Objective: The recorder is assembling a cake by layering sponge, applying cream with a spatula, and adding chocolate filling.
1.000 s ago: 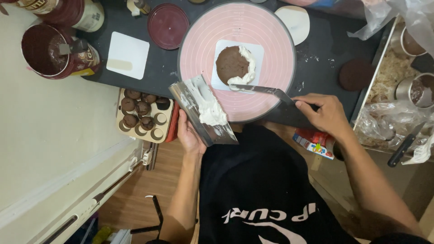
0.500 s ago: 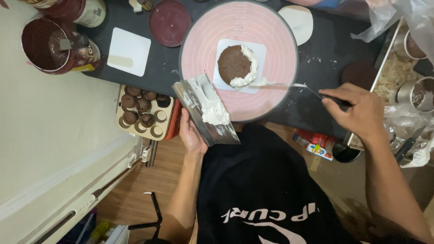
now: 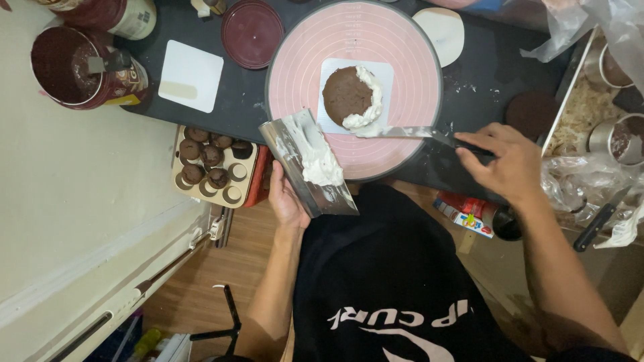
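Presently, the small chocolate cake (image 3: 347, 94) on the pink turntable (image 3: 409, 60) carries white cream along one edge only; most remains bare. The right hand (image 3: 508, 161) grips a palette knife (image 3: 402, 133) touching that cream; the left hand (image 3: 287, 201) holds a cream-laden metal scraper (image 3: 310, 161). A dark counter (image 3: 486, 70) stands over wood flooring (image 3: 221, 281).

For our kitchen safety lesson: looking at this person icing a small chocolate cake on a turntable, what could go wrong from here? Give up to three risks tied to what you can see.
1. The metal scraper in the left hand is tilted and loaded with white cream; it may slide off onto the black shirt.
2. The palette knife in the right hand pushes sideways at the chocolate cake; the cake or its white square board could shift on the pink turntable.
3. The tray of small cakes hangs beyond the counter edge and could tip.
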